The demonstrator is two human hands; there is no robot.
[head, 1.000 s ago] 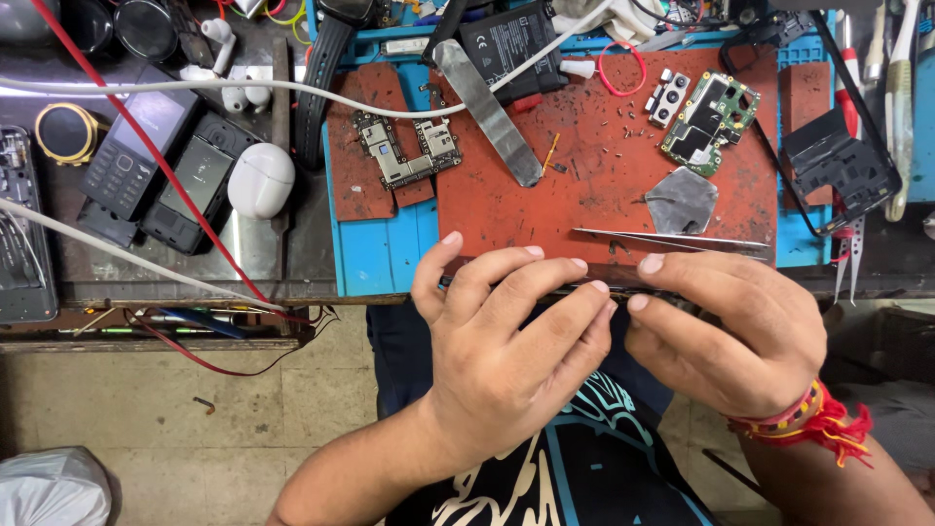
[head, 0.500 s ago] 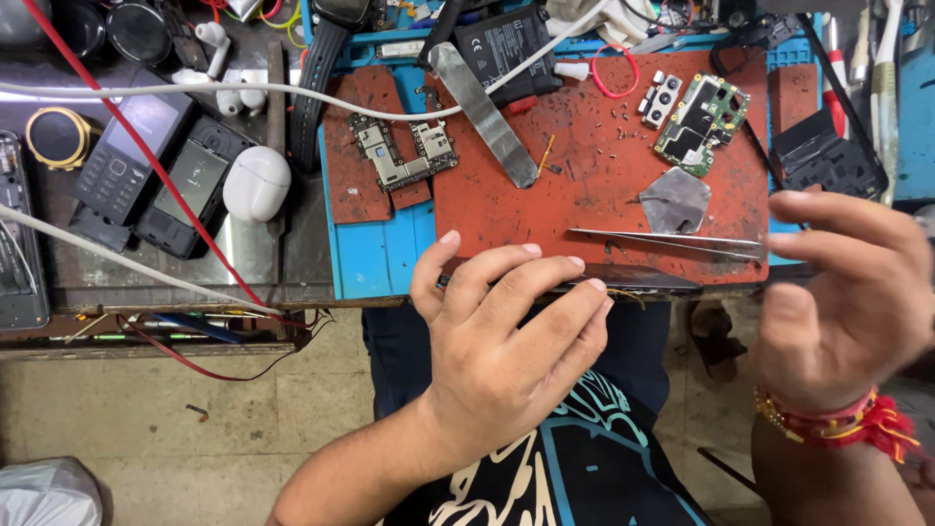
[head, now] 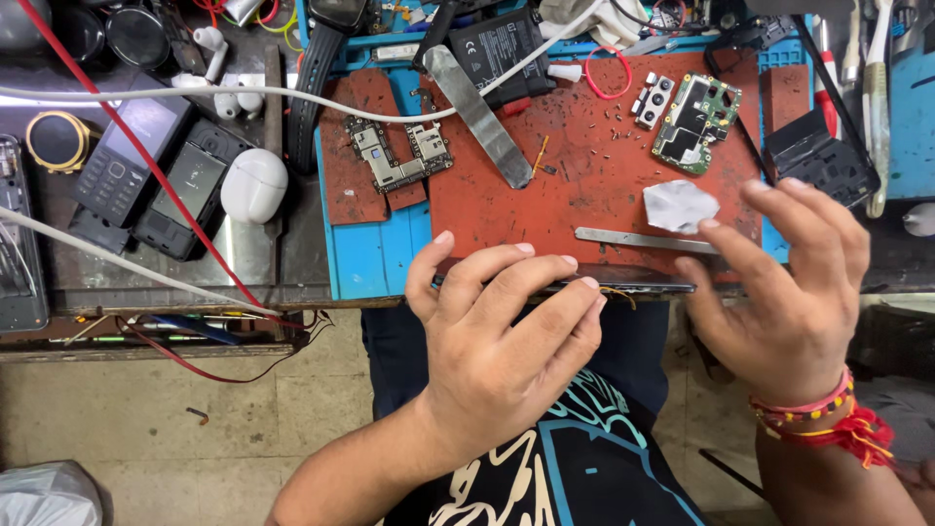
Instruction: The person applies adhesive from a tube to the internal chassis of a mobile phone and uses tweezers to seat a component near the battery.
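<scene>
Since a moment ago the right hand [head: 789,292] has lifted off the dark phone [head: 638,280] and swung out to the right, so it now hovers above the near edge of the red mat [head: 584,195], fingers [head: 726,255] spread and holding nothing. One fingertip sits just above the long steel tweezers [head: 633,239] that lie flat on the mat beside a crumpled silvery scrap [head: 679,205].

Left hand [head: 502,331] has not shifted: it clasps the thin phone at the near lip of the counter [head: 243,273], thumb up on the far side and four fingers [head: 521,297] pressed together along the top face. A fine yellowish wire curls out from under them at the phone's edge.

Farther back on the mat lie a green circuit board [head: 696,122], a bare metal frame board [head: 394,156] and a flat steel prying strip [head: 477,115]; two old handsets [head: 146,180] and a white earbud case [head: 253,185] rest off to the left.

It looks like a pause between gripping and tooling: the phone is steadied one-handed while the free hand goes for an implement. Picking up those tweezers would call for a clean pinch near their middle, without nudging the scattered screws.
</scene>
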